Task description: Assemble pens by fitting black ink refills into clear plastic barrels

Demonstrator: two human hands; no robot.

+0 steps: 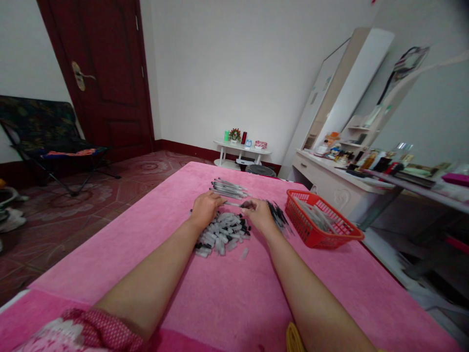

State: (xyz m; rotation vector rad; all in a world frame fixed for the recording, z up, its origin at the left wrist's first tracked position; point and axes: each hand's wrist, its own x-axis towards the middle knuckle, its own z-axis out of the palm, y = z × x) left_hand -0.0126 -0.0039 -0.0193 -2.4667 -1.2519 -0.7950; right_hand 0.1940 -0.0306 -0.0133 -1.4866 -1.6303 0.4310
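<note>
A slim pen (233,204) spans the gap between my hands above the pink cloth. Its left end is pinched in my left hand (205,208), and my right hand (258,213) grips the dark right end. Just below lies a heap of clear and black pen caps (224,232), with one cap (244,253) apart from it. Behind my hands is a row of pale pen barrels (227,188). To the right of my right hand, dark thin pen parts (279,215) lie in a bunch, partly hidden by that hand.
A red plastic basket (322,239) with pale pen parts in it stands right of my right hand. The pink cloth (234,298) covers the table. A dressing table (330,178) with bottles is on the right; a folding chair (44,132) stands at the left.
</note>
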